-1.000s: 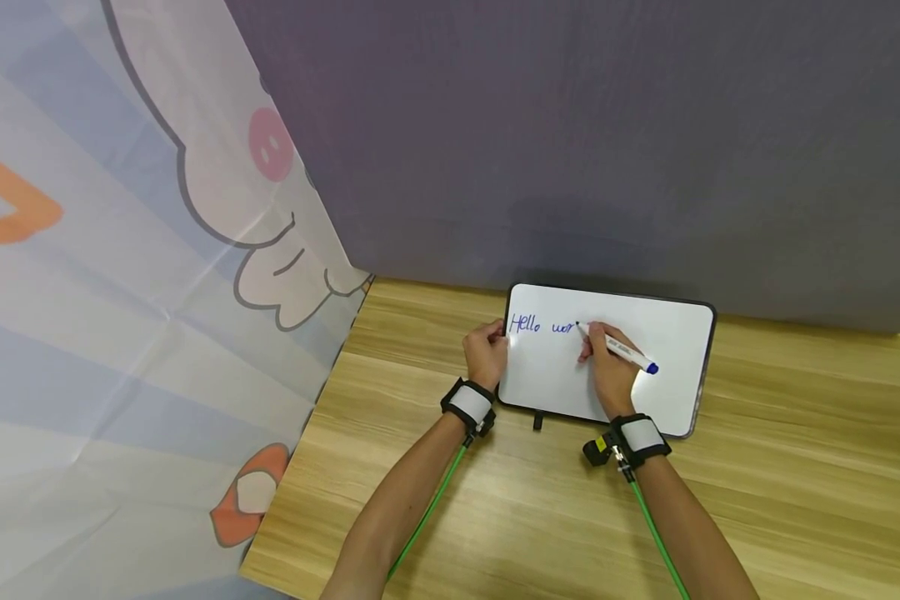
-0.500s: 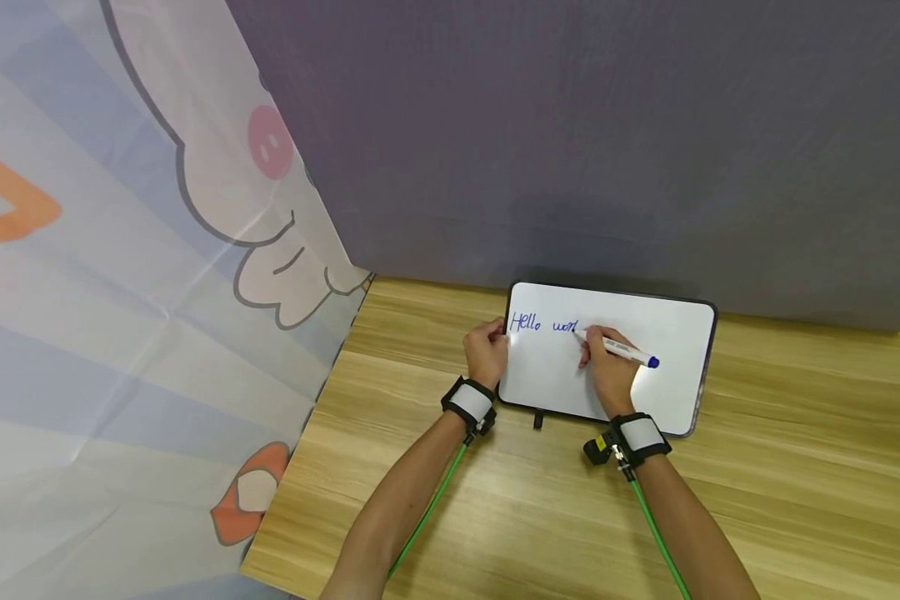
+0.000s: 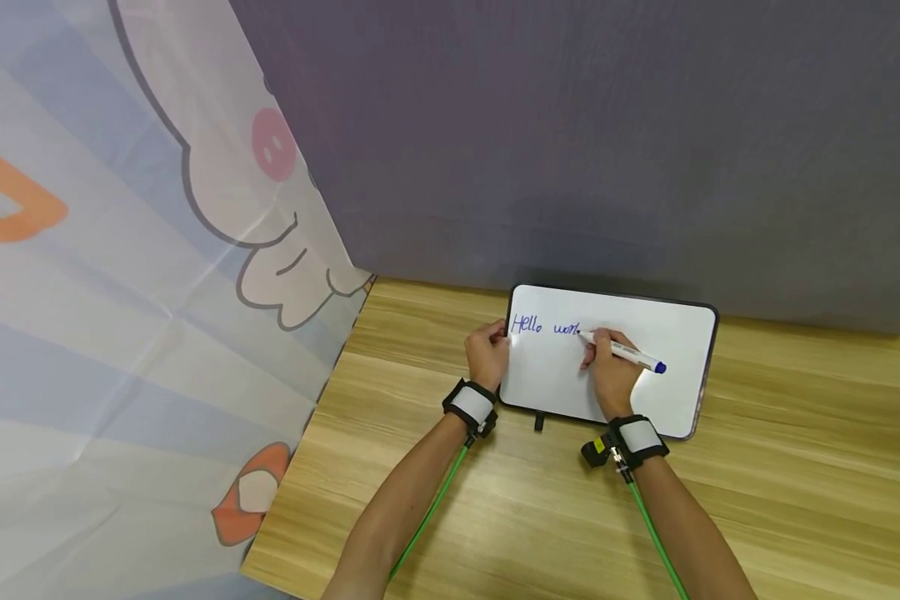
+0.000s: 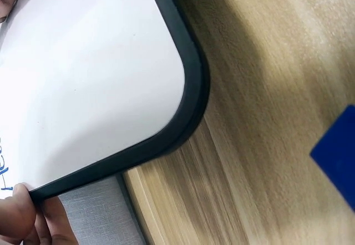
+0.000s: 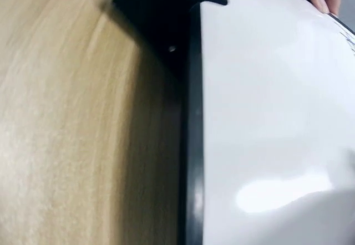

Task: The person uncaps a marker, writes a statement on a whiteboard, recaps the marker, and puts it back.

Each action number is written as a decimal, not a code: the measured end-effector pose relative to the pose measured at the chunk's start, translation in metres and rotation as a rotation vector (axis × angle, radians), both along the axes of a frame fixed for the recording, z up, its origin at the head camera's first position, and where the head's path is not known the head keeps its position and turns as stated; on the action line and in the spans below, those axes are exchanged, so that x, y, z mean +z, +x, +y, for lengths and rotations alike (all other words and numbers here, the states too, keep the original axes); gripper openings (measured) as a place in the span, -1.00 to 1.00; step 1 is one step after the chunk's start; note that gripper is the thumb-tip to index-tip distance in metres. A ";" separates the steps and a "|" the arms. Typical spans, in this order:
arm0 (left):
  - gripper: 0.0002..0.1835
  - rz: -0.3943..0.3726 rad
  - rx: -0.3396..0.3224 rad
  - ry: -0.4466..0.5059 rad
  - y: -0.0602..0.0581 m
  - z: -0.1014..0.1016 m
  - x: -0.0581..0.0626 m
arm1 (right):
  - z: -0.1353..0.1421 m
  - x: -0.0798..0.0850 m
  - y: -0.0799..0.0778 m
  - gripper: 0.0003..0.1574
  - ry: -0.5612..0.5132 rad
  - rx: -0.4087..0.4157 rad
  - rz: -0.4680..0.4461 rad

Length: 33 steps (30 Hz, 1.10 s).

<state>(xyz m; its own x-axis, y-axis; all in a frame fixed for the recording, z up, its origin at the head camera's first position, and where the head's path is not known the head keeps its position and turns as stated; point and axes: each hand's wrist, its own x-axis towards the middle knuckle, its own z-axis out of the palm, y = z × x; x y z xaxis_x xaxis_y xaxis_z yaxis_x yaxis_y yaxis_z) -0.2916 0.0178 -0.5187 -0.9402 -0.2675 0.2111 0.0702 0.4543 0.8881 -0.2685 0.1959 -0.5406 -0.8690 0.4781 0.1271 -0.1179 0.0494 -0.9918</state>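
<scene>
A whiteboard point(image 3: 547, 371) with a black frame sits at the back of the table, with "Hello" and the start of another word in blue letters point(image 3: 527, 323) near its upper left. My left hand point(image 3: 486, 354) grips the board's left edge. In the left wrist view the thumb point(image 4: 19, 209) lies on the white face and the other fingers go beneath the frame. Between thumb and fingers of my right hand point(image 3: 613, 379) is a white marker point(image 3: 630, 354) with a blue end. Its tip is at the last letter; contact is too small to tell.
A black bracket point(image 5: 172, 18) juts from the board's near edge over the wooden table point(image 3: 495, 517). Behind rises a grey panel point(image 3: 607, 150); a printed cartoon sheet point(image 3: 142, 333) hangs left. Green cables point(image 3: 429, 517) run along both forearms. A blue corner point(image 4: 338, 156) shows in the left wrist view.
The right hand and marker first shift slightly down and left, then right. A letter stroke after "wor" has appeared. My left hand stays at the board's edge.
</scene>
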 end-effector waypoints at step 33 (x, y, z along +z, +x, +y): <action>-0.71 0.028 0.003 -0.016 0.001 0.000 0.001 | 0.010 0.030 0.012 -0.80 0.204 0.118 0.239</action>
